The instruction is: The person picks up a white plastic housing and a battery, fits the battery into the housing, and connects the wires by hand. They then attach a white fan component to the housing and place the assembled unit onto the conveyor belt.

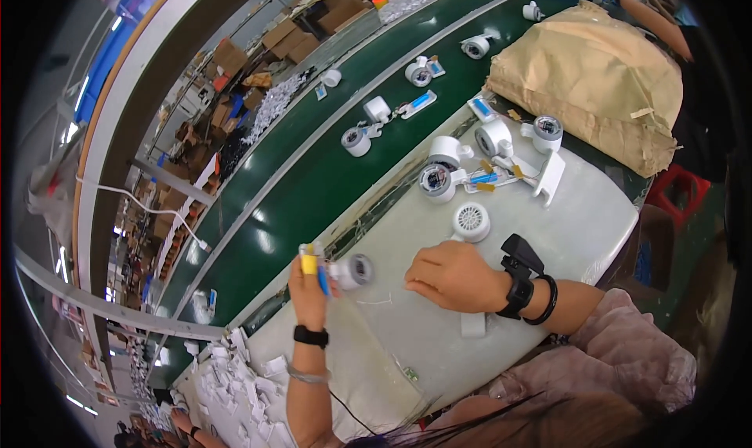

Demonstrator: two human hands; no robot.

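Over there the belt (313, 205) is deep green, the far-right sack (587, 80) tan, the near-left round-headed piece (343, 274) white, grey, yellow and blue.

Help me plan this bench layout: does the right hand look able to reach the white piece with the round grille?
Probably yes: the white grilled piece sits just beyond the right hand, with nothing visible between them, though that hand is curled and would need to open.
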